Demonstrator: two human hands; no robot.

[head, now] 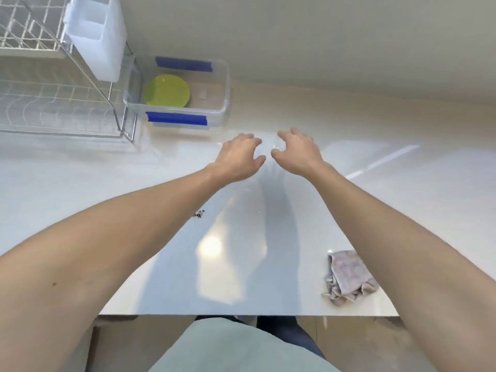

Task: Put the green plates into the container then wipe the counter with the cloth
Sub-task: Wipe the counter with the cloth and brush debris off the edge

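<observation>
Head view, looking down on a glossy white counter [161, 264]. Both bare arms reach forward over it. Left hand [239, 157] and right hand [298, 153] hover side by side near the middle of the surface, thumbs turned toward each other with a small gap between them. Fingers of both are loosely curled and spread, palms down; neither has hold of anything.

Beyond the left hand and off to its left: a clear plastic container [225, 84] with blue latches on its near and far sides, lid off. Green plate [167, 90] lies flat inside, in the left half; whether more than one is stacked there cannot be told. Left of the container, touching or just beside it, a wire dish rack [53, 103] with a white plastic holder [99, 36] hung on its upper corner.

Behind the right hand, toward the body and near the counter's front edge: a crumpled greyish cloth [349, 275], partly covered by the right forearm. Behind the left hand, beside the left forearm: a small dark speck of debris [198, 214] on the counter
</observation>
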